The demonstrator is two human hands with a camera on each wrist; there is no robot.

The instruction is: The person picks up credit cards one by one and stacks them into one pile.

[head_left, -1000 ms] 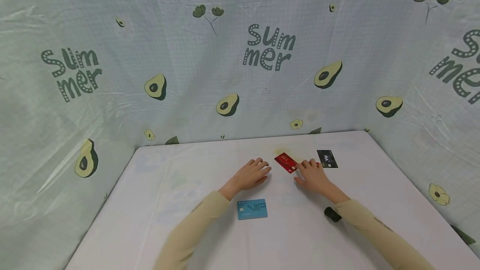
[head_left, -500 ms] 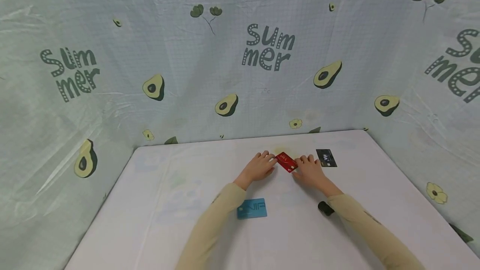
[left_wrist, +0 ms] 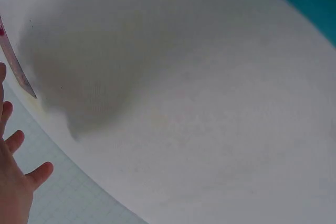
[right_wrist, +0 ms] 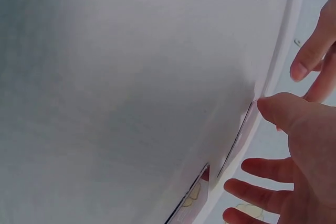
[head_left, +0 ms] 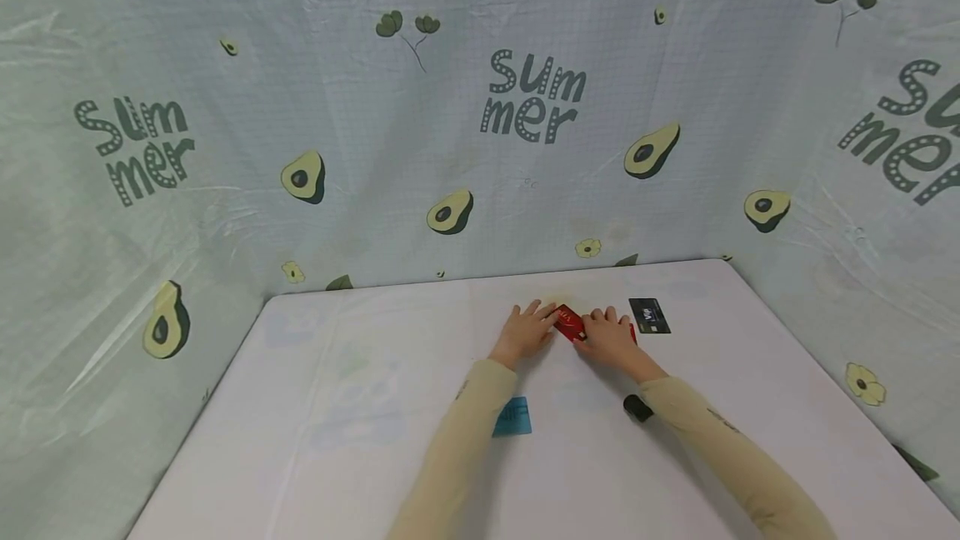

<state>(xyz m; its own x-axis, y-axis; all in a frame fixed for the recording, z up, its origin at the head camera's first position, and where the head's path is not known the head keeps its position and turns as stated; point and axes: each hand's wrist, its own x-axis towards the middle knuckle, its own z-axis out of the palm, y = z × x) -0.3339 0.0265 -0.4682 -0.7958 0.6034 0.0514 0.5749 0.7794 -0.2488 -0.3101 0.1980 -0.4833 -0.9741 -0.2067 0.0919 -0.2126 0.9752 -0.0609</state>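
A red VIP card [head_left: 569, 322] lies on the white table between the two hands. My left hand [head_left: 525, 330] reaches its left side with spread fingertips. From the other side my right hand [head_left: 609, 338] touches the card and covers its right end. A bit of a second red piece [head_left: 632, 333] shows just past the right hand's fingers. In the right wrist view the thumb meets the end of a thin card edge [right_wrist: 236, 137], and the other fingers are extended. The left wrist view catches splayed left-hand fingers [left_wrist: 14, 150] near a card edge [left_wrist: 18, 69].
A black VIP card [head_left: 649, 316] lies right of the right hand. Nearer the front, a blue VIP card [head_left: 514, 417] is partly hidden by the left sleeve. A small black device [head_left: 637, 408] sits beside the right sleeve. Patterned sheeting [head_left: 375, 148] walls the back and sides.
The left hand has moved right and away from the front, up to the red card, its sleeve now covering part of the blue card. The right hand has shifted slightly left over the red card.
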